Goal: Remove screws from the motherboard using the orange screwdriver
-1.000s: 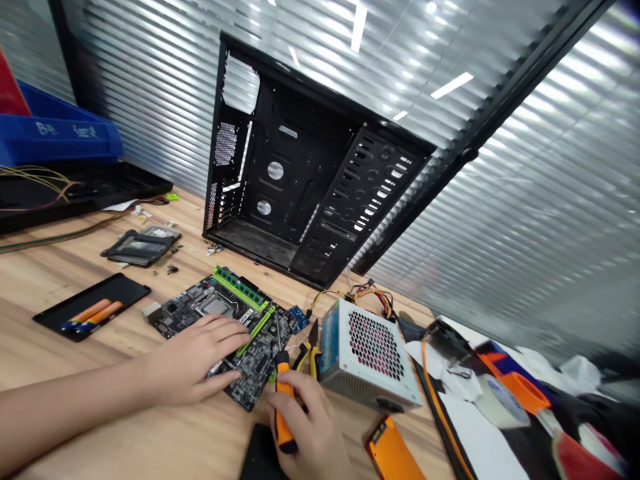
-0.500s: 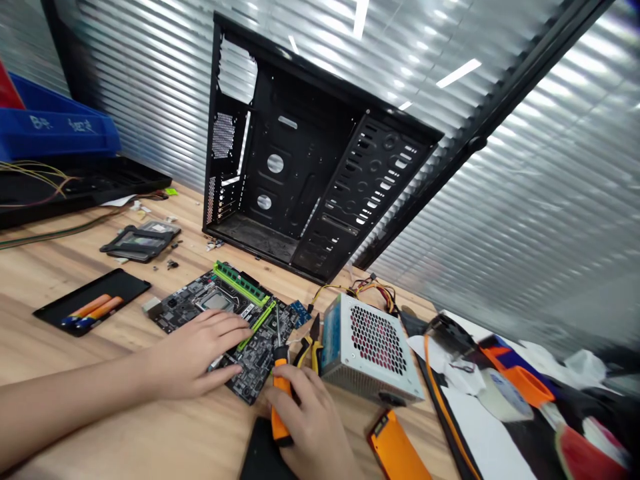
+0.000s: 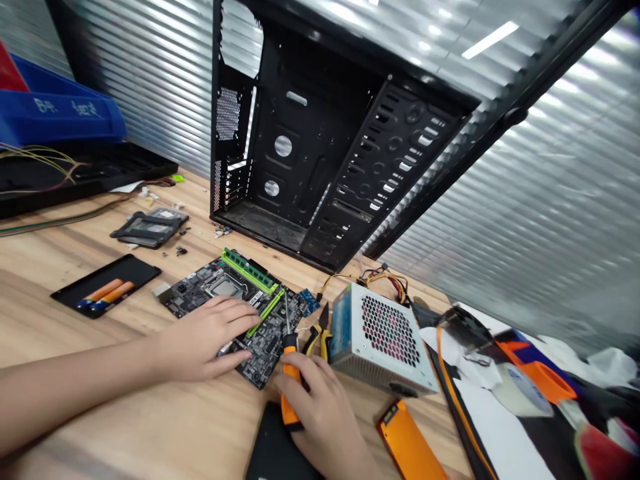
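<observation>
Head view: rested the left hand (image 3: 207,340) palm down over the near-left side of the motherboard (image 3: 265,347), with fingers stretched out and closed on nothing visible. Gripped the orange-handled screwdriver (image 3: 288,412) in the right hand (image 3: 325,407), with shaft pointing away over the motherboard's right side. Could not make out any contact at the tip. Seemed, as a judgement, to be at screwdriver work on that side, with the motherboard steadied by the left hand. Called next, on that reading, for a well-seated tip, light pressure and a firm hold, clear of the memory module (image 3: 250,267). Found the motherboard flat on the counter (image 3: 125,413), in from the far edge and the computer case (image 3: 320,153); partly under the left hand, ahead and to the left of the right hand. Saw the power supply (image 3: 385,347) nearer the counter's right edge, with pliers (image 3: 325,347) between power supply and motherboard.
</observation>
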